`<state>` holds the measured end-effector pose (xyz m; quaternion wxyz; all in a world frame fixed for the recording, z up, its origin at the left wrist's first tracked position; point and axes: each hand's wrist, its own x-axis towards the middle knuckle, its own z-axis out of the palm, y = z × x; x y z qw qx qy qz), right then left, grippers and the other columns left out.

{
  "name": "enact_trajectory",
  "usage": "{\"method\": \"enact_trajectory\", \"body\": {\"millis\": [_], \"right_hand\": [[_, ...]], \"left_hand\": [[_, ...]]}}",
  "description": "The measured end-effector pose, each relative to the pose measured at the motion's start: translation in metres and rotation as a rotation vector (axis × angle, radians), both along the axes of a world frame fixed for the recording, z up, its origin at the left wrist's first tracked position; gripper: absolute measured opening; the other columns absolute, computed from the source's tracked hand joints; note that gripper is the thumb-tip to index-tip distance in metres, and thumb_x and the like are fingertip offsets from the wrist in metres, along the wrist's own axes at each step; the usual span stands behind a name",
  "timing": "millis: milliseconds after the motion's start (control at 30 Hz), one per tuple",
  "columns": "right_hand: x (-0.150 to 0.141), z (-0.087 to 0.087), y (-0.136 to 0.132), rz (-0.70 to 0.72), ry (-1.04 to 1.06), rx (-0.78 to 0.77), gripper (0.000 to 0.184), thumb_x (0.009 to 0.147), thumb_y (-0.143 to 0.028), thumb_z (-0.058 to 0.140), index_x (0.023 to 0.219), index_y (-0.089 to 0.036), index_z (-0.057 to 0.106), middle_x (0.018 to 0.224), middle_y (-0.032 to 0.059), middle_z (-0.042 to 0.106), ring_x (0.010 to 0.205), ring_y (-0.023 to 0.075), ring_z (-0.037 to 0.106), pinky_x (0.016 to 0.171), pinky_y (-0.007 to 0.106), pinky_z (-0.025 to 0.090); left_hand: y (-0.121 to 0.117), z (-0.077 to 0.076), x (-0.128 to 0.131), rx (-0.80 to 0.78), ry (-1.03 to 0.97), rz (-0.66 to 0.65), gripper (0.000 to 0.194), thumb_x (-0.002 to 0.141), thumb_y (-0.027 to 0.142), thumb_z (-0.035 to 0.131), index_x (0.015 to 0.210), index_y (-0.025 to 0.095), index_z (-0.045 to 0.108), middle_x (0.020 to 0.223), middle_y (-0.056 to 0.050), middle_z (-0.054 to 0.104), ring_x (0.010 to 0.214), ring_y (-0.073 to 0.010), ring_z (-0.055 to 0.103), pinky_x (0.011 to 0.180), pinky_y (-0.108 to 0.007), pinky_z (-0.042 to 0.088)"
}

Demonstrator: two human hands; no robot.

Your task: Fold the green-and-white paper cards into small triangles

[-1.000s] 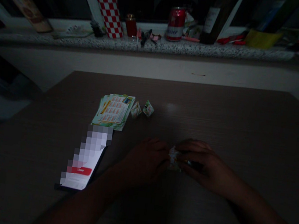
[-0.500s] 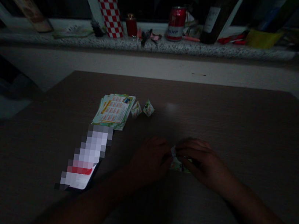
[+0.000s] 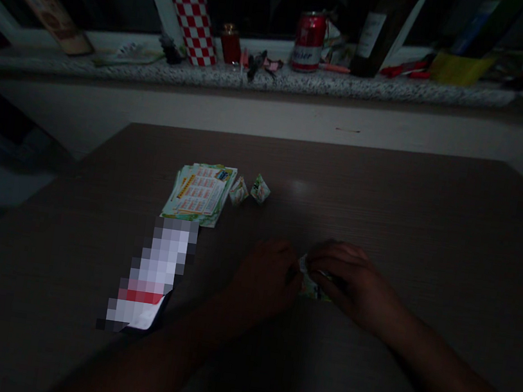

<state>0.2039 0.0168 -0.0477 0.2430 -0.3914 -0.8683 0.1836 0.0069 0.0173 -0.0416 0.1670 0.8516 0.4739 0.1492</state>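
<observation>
Between my hands, low over the dim table, is a small printed paper point(image 3: 311, 288), pale with green patches and partly covered by fingers. My left hand point(image 3: 269, 276) is closed with its fingertips at the paper's left edge. From the right, my right hand point(image 3: 352, 277) holds the paper, its fingers curled over the top and the thumb along the near side. Two small folded paper pieces point(image 3: 239, 191) with similar printing stand farther back. Beside them lies a stack of printed cards point(image 3: 198, 192) with rows of red figures.
A lit phone point(image 3: 143, 319), its screen pixelated, lies on the wood-grain table point(image 3: 388, 194) left of my forearm. Behind, a speckled stone sill point(image 3: 268, 81) carries a red can point(image 3: 308, 42), a checkered bottle point(image 3: 193, 27), a dark bottle point(image 3: 370, 39) and a yellow container point(image 3: 459, 68).
My left hand's fingers have shifted slightly at the paper's edge, and the paper's upper left corner looks lower and flatter. My right hand has barely moved.
</observation>
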Motion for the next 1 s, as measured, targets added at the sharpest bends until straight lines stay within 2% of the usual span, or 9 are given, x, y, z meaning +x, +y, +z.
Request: {"method": "enact_trajectory", "body": {"millis": [233,367,633,800,1000], "right_hand": [[-0.001,0.002,0.0,0.015,0.028,0.007,0.011,0.086,-0.026,0.062,0.095,-0.023,0.068,0.099,0.0064,0.069,0.097,0.022,0.062,0.087,0.04,0.043],[-0.002,-0.001,-0.001,-0.013,0.038,0.034,0.01,0.084,-0.026,0.064,0.092,-0.023,0.07,0.1,0.0065,0.069,0.098,0.0228,0.062,0.087,0.041,0.043],[-0.002,-0.003,-0.001,-0.053,-0.012,-0.019,0.009,0.082,-0.024,0.067,0.089,-0.025,0.071,0.103,0.0046,0.069,0.099,0.0227,0.061,0.088,0.043,0.042],[0.005,0.0,0.003,0.036,-0.026,-0.036,0.011,0.082,-0.018,0.065,0.087,-0.025,0.071,0.107,0.0042,0.069,0.101,0.0229,0.06,0.089,0.043,0.043],[0.016,0.004,0.007,0.117,-0.012,-0.066,0.021,0.083,-0.015,0.063,0.099,-0.025,0.071,0.113,0.0052,0.069,0.107,0.0233,0.06,0.093,0.045,0.044]], "left_hand": [[0.0,0.001,0.001,-0.01,0.021,0.002,0.01,0.082,0.024,0.055,0.082,0.017,0.062,0.088,-0.004,0.062,0.085,-0.0194,0.057,0.077,-0.031,0.044],[0.0,0.002,0.001,-0.006,0.028,0.003,0.012,0.083,0.025,0.054,0.08,0.016,0.061,0.086,-0.005,0.062,0.085,-0.0195,0.057,0.077,-0.031,0.044],[0.0,0.005,0.001,-0.018,0.033,0.003,0.012,0.083,0.024,0.055,0.08,0.016,0.062,0.086,-0.004,0.062,0.083,-0.0189,0.057,0.076,-0.03,0.044],[-0.001,0.003,0.0,-0.001,0.028,0.0,0.01,0.083,0.023,0.054,0.083,0.016,0.062,0.089,-0.004,0.062,0.087,-0.0194,0.057,0.079,-0.032,0.044],[-0.001,0.003,0.0,0.005,0.034,-0.016,0.012,0.084,0.023,0.052,0.084,0.016,0.062,0.09,-0.005,0.062,0.088,-0.02,0.057,0.081,-0.033,0.044]]}}
